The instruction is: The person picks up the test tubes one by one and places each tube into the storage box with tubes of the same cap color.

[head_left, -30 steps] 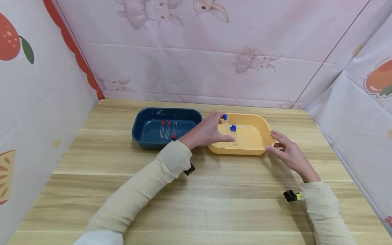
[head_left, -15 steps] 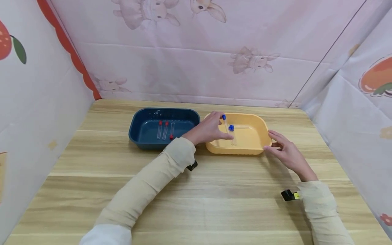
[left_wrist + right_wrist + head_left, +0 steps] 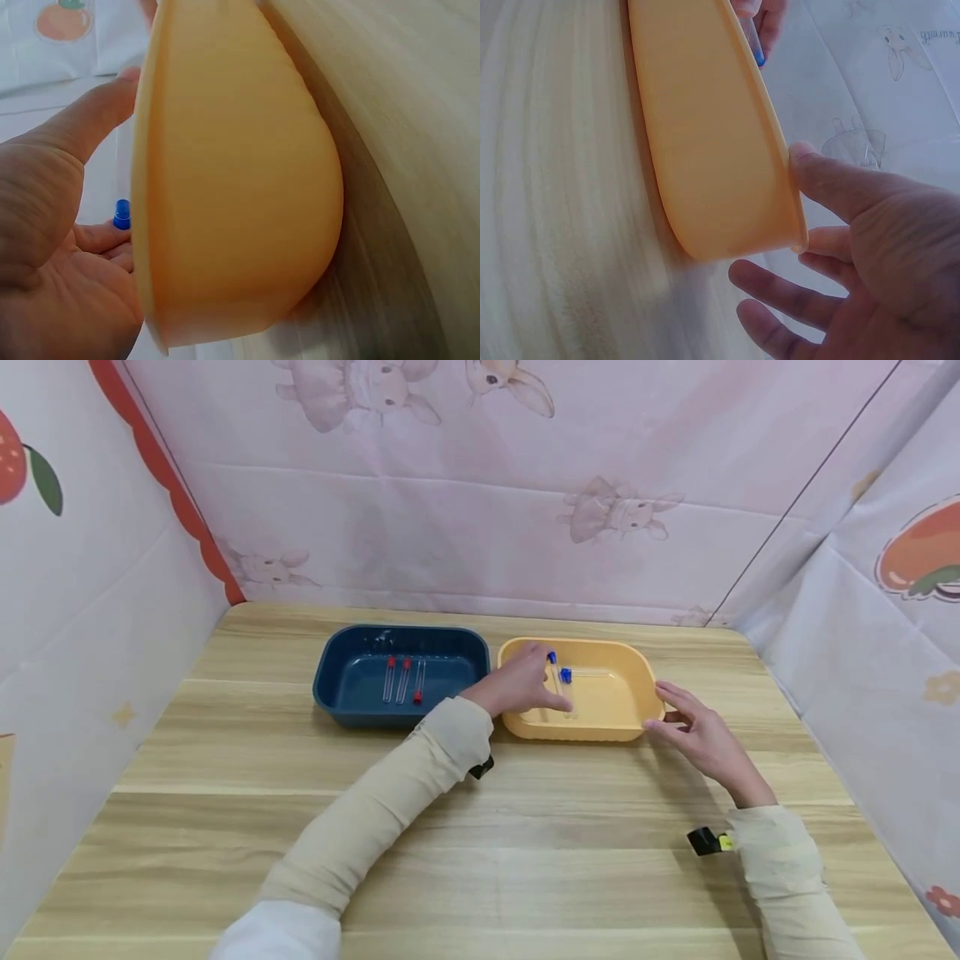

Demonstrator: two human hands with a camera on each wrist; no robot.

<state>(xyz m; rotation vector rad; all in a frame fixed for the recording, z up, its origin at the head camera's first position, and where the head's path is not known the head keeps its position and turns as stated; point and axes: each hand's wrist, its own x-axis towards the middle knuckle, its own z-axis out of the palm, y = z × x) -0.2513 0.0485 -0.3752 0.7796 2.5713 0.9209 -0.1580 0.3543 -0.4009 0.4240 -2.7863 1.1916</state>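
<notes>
My left hand reaches over the left part of the yellow tray. Between its thumb and fingers it holds a clear test tube with a blue cap; in the left wrist view that blue cap shows by a finger, past the tray's rim. More blue-capped test tubes lie on the tray's floor, partly hidden by the hand, so I cannot tell how many. At the tray's right end, my right hand pinches the rim between thumb and index finger, other fingers spread below.
Left of the yellow tray stands a dark blue tray holding 3 red-capped test tubes. Both trays stand on a wood-grain table, near its back edge. Printed cloth walls rise behind and on both sides.
My left hand has lowered slightly into the yellow tray with the blue-capped test tube. The right hand stays at the tray's rim. The head view has shifted a little.
</notes>
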